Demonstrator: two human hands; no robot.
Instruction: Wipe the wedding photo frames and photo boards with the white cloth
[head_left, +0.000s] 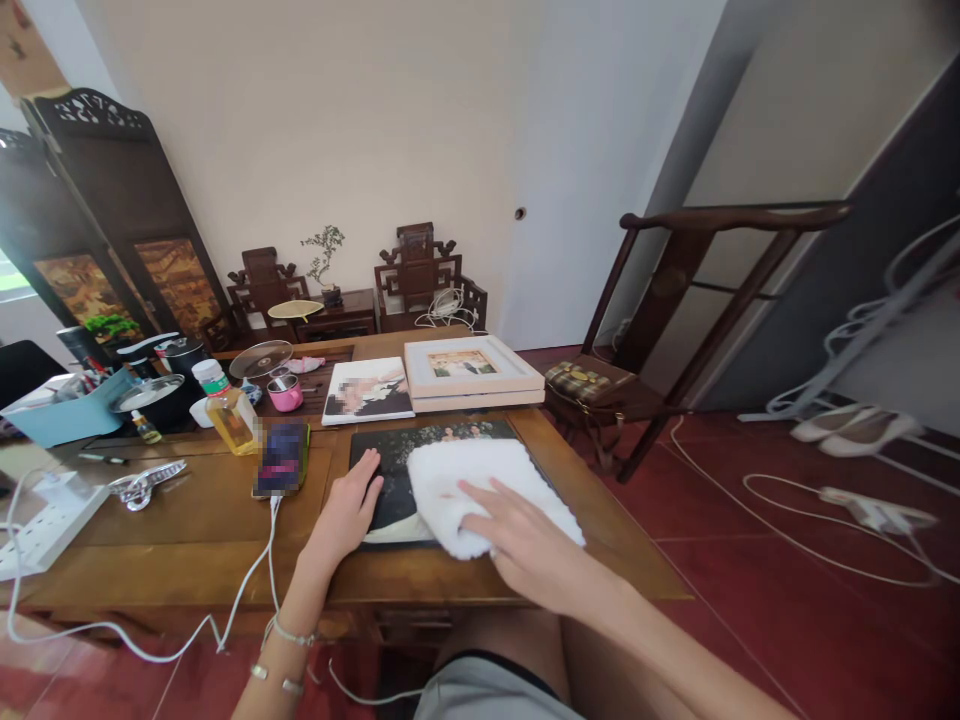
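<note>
A dark framed photo panel (386, 460), possibly an album cover, lies flat on the wooden table. People and pale flowers show along its far edge. Resting on its left side is my left hand (356, 505), palm down with the fingers stretched out. A folded white towel (442, 465) covers much of the panel's right part. My right hand (517, 535) presses on this towel and grips it near a fold, its thumb and fingers spread over the cloth. The panel's surface under the towel is hidden.
Behind the panel lie a photo book (367, 390) and a stack of white framed boxes (476, 370). To the left are a charging phone (283, 458), an oil bottle (227, 410), a pink cup (285, 392) and a power strip (52, 520). A wooden chair (667, 290) stands right.
</note>
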